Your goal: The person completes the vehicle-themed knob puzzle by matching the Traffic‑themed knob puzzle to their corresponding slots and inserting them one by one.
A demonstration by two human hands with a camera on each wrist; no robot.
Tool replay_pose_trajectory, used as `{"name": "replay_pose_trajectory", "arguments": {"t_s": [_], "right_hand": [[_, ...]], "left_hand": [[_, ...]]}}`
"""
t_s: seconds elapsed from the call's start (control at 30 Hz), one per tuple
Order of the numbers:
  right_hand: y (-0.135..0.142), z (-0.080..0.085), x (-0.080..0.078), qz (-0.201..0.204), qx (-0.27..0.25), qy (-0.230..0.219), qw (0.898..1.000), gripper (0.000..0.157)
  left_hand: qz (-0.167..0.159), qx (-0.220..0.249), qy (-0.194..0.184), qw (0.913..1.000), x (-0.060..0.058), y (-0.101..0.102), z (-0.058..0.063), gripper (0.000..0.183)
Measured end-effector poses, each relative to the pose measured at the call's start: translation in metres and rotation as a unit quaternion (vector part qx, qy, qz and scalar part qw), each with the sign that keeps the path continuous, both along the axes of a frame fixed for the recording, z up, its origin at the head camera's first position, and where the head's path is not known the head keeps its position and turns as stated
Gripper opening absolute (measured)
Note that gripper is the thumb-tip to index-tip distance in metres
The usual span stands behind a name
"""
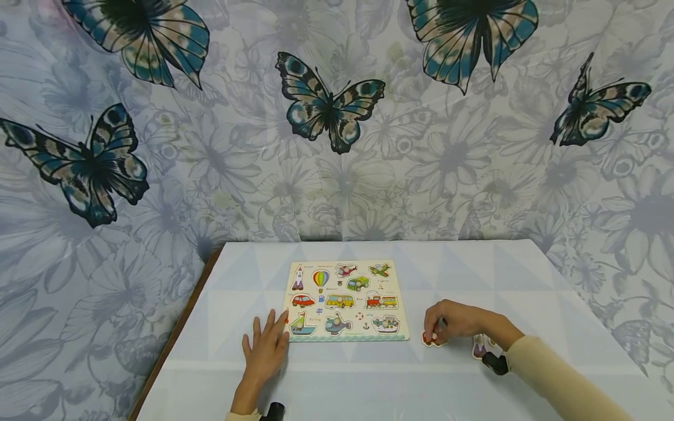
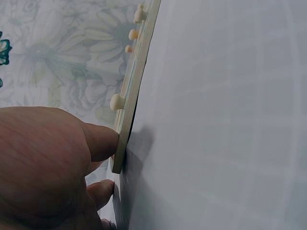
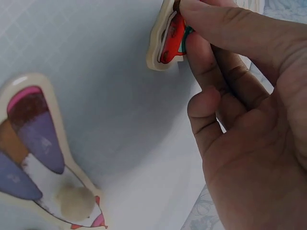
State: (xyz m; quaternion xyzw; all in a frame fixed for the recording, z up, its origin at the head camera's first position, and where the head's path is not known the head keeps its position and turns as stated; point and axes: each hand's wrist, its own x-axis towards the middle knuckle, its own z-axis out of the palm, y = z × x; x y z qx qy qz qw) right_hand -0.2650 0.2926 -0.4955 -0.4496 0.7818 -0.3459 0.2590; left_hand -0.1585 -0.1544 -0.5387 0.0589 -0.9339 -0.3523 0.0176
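Note:
A wooden peg puzzle board with vehicle pictures lies flat on the table. My left hand is at its left edge, fingers spread and fairly straight; in the left wrist view the thumb touches the board's edge. To the right of the board, my right hand pinches a red puzzle piece between thumb and fingers, low over the table. The fingers partly cover its picture. A rocket puzzle piece with a round knob lies on the table beneath the right wrist.
Several pale wooden knobs stand up from the board's face. The white patterned table has a brown left side edge. Behind it hangs a butterfly-and-flower cloth. A black wrist camera sits below the right wrist.

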Motion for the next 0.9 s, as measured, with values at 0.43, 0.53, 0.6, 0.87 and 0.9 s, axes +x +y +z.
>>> {"name": "replay_pose_trajectory", "arguments": {"t_s": [0.43,0.53,0.6,0.87,0.9], "right_hand": [[-0.002,0.006,-0.004,-0.030,0.042,0.032,0.998,0.017],[-0.006,0.010,-0.007,-0.036,0.051,0.028,0.998,0.017],[-0.009,0.014,-0.011,-0.039,0.055,0.025,0.997,0.017],[-0.027,0.028,-0.026,-0.040,0.035,0.038,0.998,0.009],[-0.030,0.029,-0.027,-0.037,0.032,0.040,0.998,0.009]], "left_hand": [[-0.004,0.002,0.003,1.0000,0.001,0.000,0.001,0.050],[-0.006,-0.001,0.001,1.0000,0.002,0.000,0.001,0.050],[-0.005,-0.001,0.001,1.0000,0.002,0.000,0.002,0.050],[0.000,0.004,-0.001,1.0000,0.001,0.001,0.003,0.050],[0.000,0.005,0.002,1.0000,0.001,0.001,0.002,0.050]]}}
